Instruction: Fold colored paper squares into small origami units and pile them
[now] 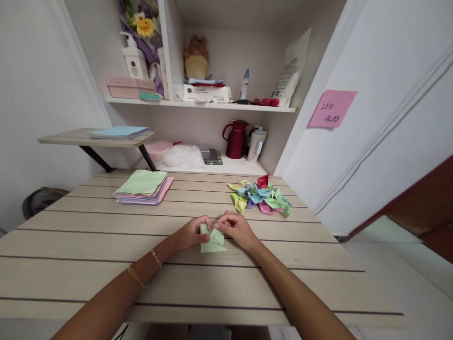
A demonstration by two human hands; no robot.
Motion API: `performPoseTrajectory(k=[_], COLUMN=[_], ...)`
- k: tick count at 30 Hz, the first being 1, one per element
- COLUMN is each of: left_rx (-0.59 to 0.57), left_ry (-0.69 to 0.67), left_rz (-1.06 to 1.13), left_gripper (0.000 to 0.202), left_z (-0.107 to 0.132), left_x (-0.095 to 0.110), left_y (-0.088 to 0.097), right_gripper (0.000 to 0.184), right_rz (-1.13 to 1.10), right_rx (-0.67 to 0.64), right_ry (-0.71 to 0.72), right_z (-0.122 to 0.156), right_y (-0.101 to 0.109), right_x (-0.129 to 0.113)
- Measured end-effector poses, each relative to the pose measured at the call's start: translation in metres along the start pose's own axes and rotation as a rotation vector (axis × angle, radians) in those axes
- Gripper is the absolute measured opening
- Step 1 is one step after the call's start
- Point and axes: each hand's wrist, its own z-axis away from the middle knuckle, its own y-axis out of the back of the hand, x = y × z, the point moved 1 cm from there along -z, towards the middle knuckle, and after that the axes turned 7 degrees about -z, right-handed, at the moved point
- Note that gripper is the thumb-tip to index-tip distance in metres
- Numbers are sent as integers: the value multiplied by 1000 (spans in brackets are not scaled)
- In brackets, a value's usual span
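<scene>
Pink note (332, 109) stuck on white panel (382, 52), right: handwritten "250"; second handwritten line below, not legible. Upper shelf (219, 106): white box (208, 94) with dark round logo and printed characters, too small to read. Pump bottle (136, 63): dark round emblem, fine print below. White pouch (292, 71), blue-capped bottle (244, 86): print unreadable.

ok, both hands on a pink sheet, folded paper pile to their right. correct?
Wrong colour: the head view shows the left hand and right hand on a light green sheet. The folded paper pile is to their right.
</scene>
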Motion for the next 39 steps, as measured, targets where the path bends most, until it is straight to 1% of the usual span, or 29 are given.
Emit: performPoseTrajectory(k=[2,5,7,9,11,12,13,15,17,19,21,22,24,25,26,28,29,30,32,36,39], left_rx=[-37,-79,-62,-4,40,42,31,16,64,170,269,297,294,274,246,204,200,209,250,360,426], left_ry=[0,-1,-6,-14,-17,-17,-16,-14,-12,-17,-27,-30,-20,-16,-13,-17,-23,-26,-19,9,12], left_rz=[-38,-74,-86,-74,-9,45,104,200,259,291,284,259,199,178,167,164,160,152,136,86,96], left_gripper=[39,33,31,34,38,40,43,48,49,45,35,29,24,25,30,50,57,60,54,23,22], left_z=[0,1,1,1,2,2,1,0,-4,-7,-8,-8,-7,-6,-5,-3,-2,-2,-3,-7,-9], left_x=[1,4,5,6,6,6,5,3,1,-2,-3,-3,-3,-2,-1,0,1,1,0,-1,-1], left_y=[-3,-6,-6,-6,-5,-5,-5,-5,-5,-3,-1,0,2,2,1,0,-1,-1,-1,2,4], right_gripper=[21,17,17,27,42,48,52,50,43,38,35,34,31,29,27,27,27,28,29,28,30], right_rz=[49,113,157,183,176,148,102,-49,-203,-291,-314,-307,-265,-238,-216,-196,-199,-206,-217,-213,-189], right_rx=[-6,-40,-41,-6,45,61,61,9,-41,6,88,118,155,170,186,208,213,214,206,161,119], right_ry=[58,120,154,160,126,93,46,-73,-167,-175,-144,-132,-122,-122,-125,-137,-143,-148,-151,-143,-137], right_z=[1,2,3,3,3,3,2,1,0,-2,-3,-4,-4,-4,-4,-4,-4,-4,-4,-3,-2], right_y=[-3,-7,-8,-7,-3,-1,1,4,6,7,8,9,10,11,12,13,14,14,13,10,7], right_x=[-4,-8,-11,-12,-12,-10,-8,-3,3,7,9,9,9,8,8,7,7,7,7,8,8])
